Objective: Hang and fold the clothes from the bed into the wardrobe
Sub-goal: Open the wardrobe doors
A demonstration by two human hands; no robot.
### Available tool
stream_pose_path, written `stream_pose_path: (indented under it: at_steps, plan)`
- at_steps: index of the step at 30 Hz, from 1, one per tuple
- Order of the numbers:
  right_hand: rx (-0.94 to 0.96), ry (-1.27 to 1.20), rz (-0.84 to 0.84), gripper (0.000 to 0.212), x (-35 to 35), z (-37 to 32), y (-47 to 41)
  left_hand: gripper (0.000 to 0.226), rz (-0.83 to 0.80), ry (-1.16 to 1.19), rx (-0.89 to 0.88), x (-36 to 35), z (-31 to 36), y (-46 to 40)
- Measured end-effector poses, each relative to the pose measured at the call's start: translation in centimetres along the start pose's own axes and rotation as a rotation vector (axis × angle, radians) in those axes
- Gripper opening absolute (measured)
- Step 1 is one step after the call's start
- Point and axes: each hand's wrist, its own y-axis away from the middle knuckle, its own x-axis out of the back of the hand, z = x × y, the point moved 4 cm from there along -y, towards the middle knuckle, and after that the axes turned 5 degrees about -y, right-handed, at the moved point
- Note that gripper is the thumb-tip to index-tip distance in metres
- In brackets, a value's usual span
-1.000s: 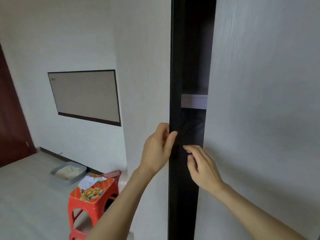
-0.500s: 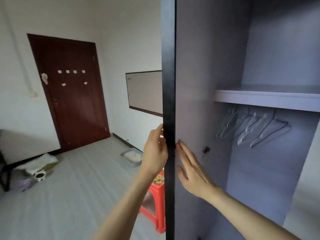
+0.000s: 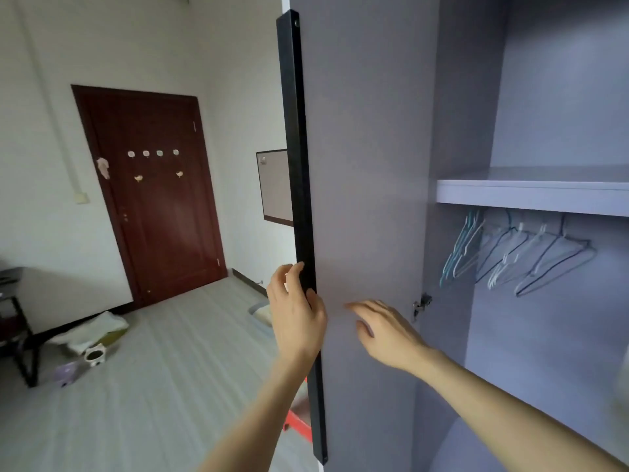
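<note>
Gripping the black edge strip (image 3: 301, 185) of the wardrobe door (image 3: 360, 165), the left hand (image 3: 295, 313) has fingers curled round the far side and thumb on the near face, grasping it. Right hand (image 3: 384, 330) is flat and released — straight fingers spread against the grey inner face of the door, near the hinge (image 3: 421, 304), holding nothing. Compared with half a second ago the door has swung wider: its inner face now fills more of the view, and the right hand has slid away from the edge strip toward the hinge. One second ago only a narrow dark gap showed. Wardrobe (image 3: 544, 301) interior is open — a shelf (image 3: 531, 199) with a row of bare hangers (image 3: 514, 257) under it. No clothes or bed visible here. Left of the door: brown room door (image 3: 153, 195), grey floor (image 3: 136, 386), red stool (image 3: 299, 422) partly hidden behind the strip.
</note>
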Motion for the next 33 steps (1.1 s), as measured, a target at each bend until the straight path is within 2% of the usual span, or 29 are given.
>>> stream_pose_path:
  at_steps: [2,4,7,11,13,15,17,20,24,27,30,33]
  plan:
    - [-0.076,-0.008,0.043,0.042,1.3,2.4,2.0,0.043,0.061,-0.068,-0.153,-0.8,1.6,1.6]
    - [-0.165,0.002,0.056,0.040,2.8,5.1,4.6,0.041,-0.078,-0.086,-0.217,-3.0,3.5,2.9]
    - [-0.227,0.064,0.084,0.037,5.3,8.9,8.2,0.040,-0.343,-0.042,-0.134,-7.1,5.4,4.0]
    - [-0.265,0.206,0.184,0.031,9.9,14.0,12.0,0.036,-0.586,-0.002,-0.049,-13.4,9.0,4.6]
    - [-0.264,0.272,0.298,0.028,12.8,16.9,14.3,0.032,-0.728,0.107,0.049,-17.5,11.5,5.1]
    - [-0.280,0.343,0.386,0.034,15.8,19.4,16.6,0.026,-0.845,0.271,0.187,-21.3,14.4,5.2]
    - [-0.308,0.445,0.445,0.039,19.1,21.9,19.2,0.022,-0.928,0.407,0.221,-25.2,18.8,5.7]
    - [-0.348,0.596,0.530,0.040,23.5,24.5,22.2,0.025,-0.971,0.624,0.237,-29.2,26.3,6.3]
    - [-0.377,0.691,0.559,0.047,26.5,27.1,24.7,0.056,-1.008,0.848,0.209,-31.8,35.0,7.1]
    - [-0.392,0.693,0.538,0.050,26.7,28.0,25.5,0.055,-1.019,0.927,0.258,-33.0,37.3,7.1]
    - [-0.420,0.671,0.573,0.049,26.9,27.8,26.8,0.066,-1.029,0.921,0.327,-33.0,37.2,7.2]
    - [-0.414,0.640,0.581,0.049,26.4,26.7,28.0,0.064,-1.017,0.922,0.320,-30.9,36.9,7.8]
